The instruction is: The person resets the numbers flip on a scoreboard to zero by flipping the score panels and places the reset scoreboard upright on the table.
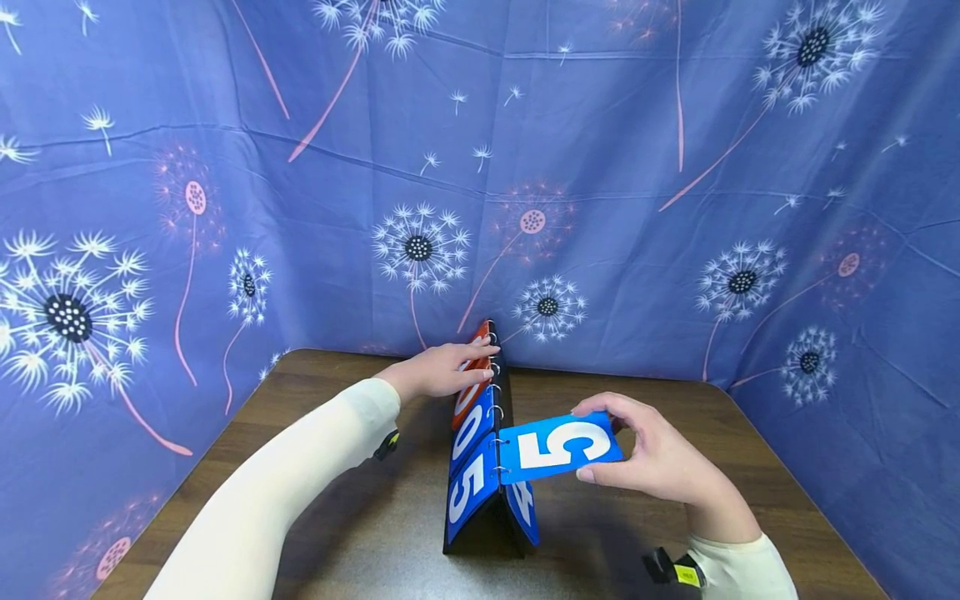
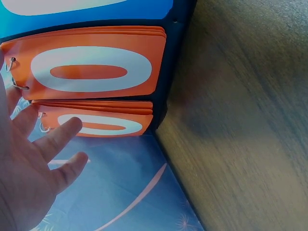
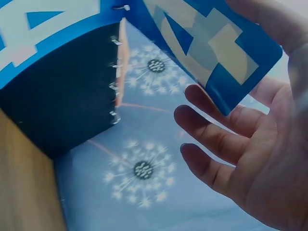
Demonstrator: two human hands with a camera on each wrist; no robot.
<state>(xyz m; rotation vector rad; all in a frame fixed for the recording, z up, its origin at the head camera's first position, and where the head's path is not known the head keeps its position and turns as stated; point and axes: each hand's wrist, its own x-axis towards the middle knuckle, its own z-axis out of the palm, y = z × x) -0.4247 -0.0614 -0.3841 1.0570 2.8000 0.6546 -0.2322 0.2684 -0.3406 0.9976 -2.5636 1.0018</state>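
Observation:
A black tent-shaped flip scoreboard [image 1: 482,533] stands on the wooden table [image 1: 352,533], with blue number cards at its near end and orange cards [image 1: 467,398] at its far end. My left hand [image 1: 467,363] rests with straight fingers on the ringed top over the orange cards. In the left wrist view its spread fingers [image 2: 57,137] touch the lower orange zero card [image 2: 103,126]. My right hand [image 1: 628,448] pinches a blue card showing a white 5 [image 1: 558,447], lifted out sideways on its rings. In the right wrist view that card [image 3: 216,53] shows a 4 on its underside.
A blue cloth printed with dandelions [image 1: 525,167] hangs round the table on the back and both sides. The table's rounded far corners meet the cloth. Both arms wear pale sleeves, with small black devices at the wrists [image 1: 671,569].

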